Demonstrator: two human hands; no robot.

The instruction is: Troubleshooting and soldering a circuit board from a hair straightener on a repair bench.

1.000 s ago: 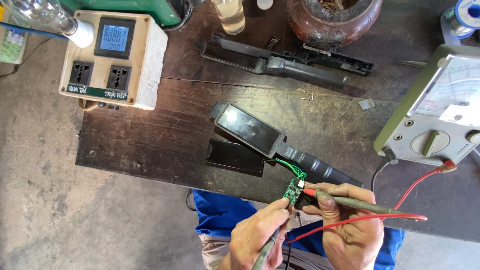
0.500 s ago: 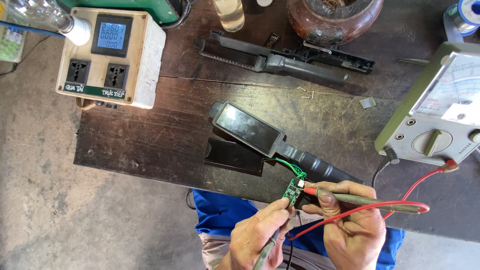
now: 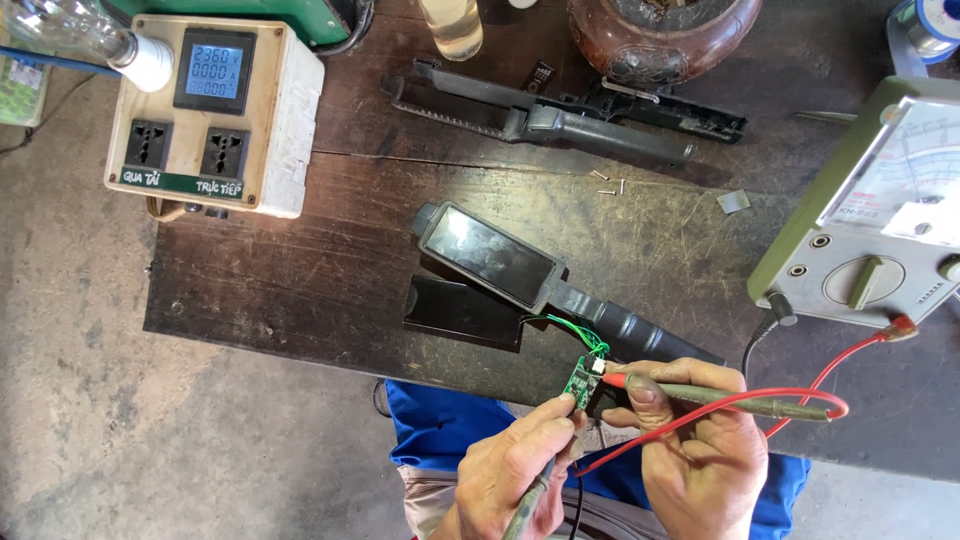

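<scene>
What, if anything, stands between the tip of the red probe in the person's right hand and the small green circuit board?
Nothing visible does. The red probe in the right hand has its tip at the green circuit board, which the left hand steadies from below; the thin green wires lie above it.

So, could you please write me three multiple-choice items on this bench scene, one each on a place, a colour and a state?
1. Where does the analogue meter sit?
A. right edge
B. left edge
C. on the floor

2. What colour are the thin wires to the small circuit board?
A. blue
B. green
C. white

3. What does the right hand hold?
A. nothing
B. a bottle
C. the red-tipped probe

Answers: 1 A, it lies at the table's right edge; 2 B, green strands run to the board; 3 C, its fingers pinch the probe, tip at the board.
</scene>
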